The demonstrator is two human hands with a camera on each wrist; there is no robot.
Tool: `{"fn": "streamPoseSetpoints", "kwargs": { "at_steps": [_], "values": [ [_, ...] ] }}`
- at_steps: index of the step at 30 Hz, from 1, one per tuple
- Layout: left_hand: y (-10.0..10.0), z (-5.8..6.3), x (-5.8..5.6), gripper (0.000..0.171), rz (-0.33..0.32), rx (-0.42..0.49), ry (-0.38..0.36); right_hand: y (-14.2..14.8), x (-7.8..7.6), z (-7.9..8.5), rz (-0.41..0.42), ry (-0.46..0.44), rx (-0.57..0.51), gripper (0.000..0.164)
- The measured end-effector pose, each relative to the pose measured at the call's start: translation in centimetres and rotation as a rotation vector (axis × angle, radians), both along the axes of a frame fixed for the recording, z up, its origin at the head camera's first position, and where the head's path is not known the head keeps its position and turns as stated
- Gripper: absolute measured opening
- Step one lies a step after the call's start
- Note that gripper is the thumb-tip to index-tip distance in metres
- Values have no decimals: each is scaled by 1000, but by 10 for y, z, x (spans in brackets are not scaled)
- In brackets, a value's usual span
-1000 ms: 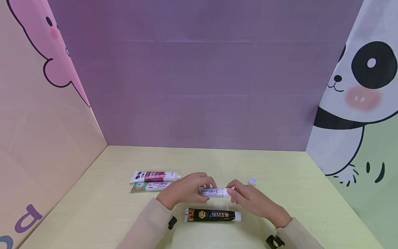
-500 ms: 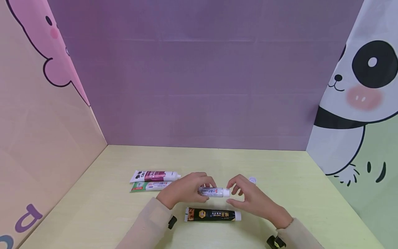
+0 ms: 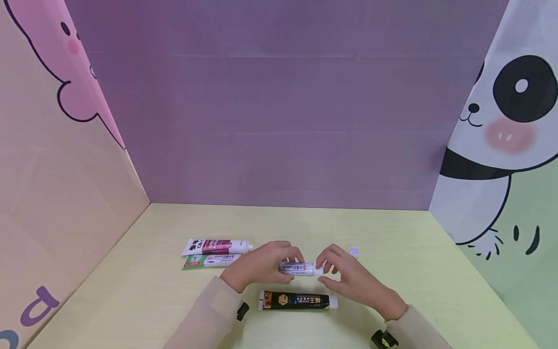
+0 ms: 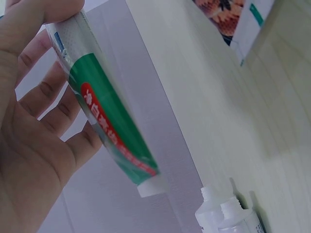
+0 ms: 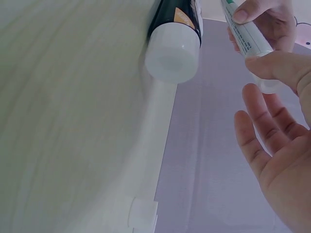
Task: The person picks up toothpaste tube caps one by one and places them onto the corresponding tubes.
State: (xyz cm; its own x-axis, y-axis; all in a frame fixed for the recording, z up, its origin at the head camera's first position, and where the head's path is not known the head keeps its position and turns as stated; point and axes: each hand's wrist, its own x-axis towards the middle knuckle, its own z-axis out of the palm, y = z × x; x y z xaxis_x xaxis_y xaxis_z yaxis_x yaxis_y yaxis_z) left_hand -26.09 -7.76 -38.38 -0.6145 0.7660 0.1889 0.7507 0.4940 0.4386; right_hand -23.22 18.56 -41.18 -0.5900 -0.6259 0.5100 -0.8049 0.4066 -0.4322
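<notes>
My left hand (image 3: pixel 266 264) grips a white and green toothpaste tube (image 3: pixel 297 269) by its body, above the table. In the left wrist view, the tube's green band and red label (image 4: pixel 109 119) face the camera. A white cap (image 4: pixel 151 186) sits on its end. My right hand (image 3: pixel 355 278) is at that cap, index fingertip over its upper side and thumb along its lower edge. The right wrist view has the thumb across the cap (image 5: pixel 270 87) and the other fingers spread loosely below. A black toothpaste tube (image 3: pixel 296 300) with a white cap lies in front of both hands.
A maroon and white tube (image 3: pixel 218 247) and a green and white tube (image 3: pixel 211 261) lie side by side at left. Two bare tube nozzles (image 4: pixel 231 208) show in the left wrist view. A loose white cap (image 3: pixel 354 252) rests behind my right hand. A purple wall (image 3: pixel 287 121) stands behind the table.
My right hand was on the cap a second ago, came off with its fingers parted half a second ago, and has closed back in on it. My left hand keeps its hold.
</notes>
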Motion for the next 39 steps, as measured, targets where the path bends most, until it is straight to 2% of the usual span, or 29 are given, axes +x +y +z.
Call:
{"fn": "streamPoseSetpoints", "kwargs": {
  "at_steps": [8, 16, 31, 39],
  "values": [
    [0, 1, 1, 30, -5, 12, 1, 0, 1, 0, -41, -119, 7, 33],
    [0, 2, 2, 31, -3, -1, 18, 2, 3, 4, -86, -249, 29, 20],
    [-1, 1, 4, 30, 5, -6, 13, 1, 0, 0, -97, -285, 61, 11],
    [0, 4, 4, 30, 7, -18, 29, 1, -1, 0, -101, -305, 71, 13]
  ]
}}
